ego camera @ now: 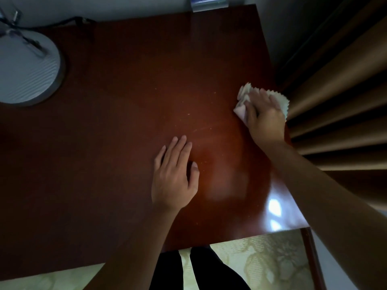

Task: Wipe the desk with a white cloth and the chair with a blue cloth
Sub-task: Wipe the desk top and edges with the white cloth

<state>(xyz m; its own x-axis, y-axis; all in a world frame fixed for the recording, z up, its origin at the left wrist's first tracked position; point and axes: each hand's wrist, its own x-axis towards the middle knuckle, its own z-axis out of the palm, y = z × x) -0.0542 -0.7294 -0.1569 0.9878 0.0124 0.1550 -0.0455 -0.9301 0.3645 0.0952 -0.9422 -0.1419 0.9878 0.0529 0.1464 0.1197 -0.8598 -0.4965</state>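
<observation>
Head view: white cloth [243,95] under right-hand fingers [262,99].

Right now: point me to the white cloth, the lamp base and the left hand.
white cloth [243,96]: head view, bunched folds left of the fingers.
lamp base [27,70]: head view, middle of the round grey disc.
left hand [174,174]: head view, back of the hand, flat on the desk [125,80].

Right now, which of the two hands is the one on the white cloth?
The right hand, out at the desk's right edge by the curtain, presses the white cloth. The left hand rests flat on bare wood, holding nothing.
</observation>
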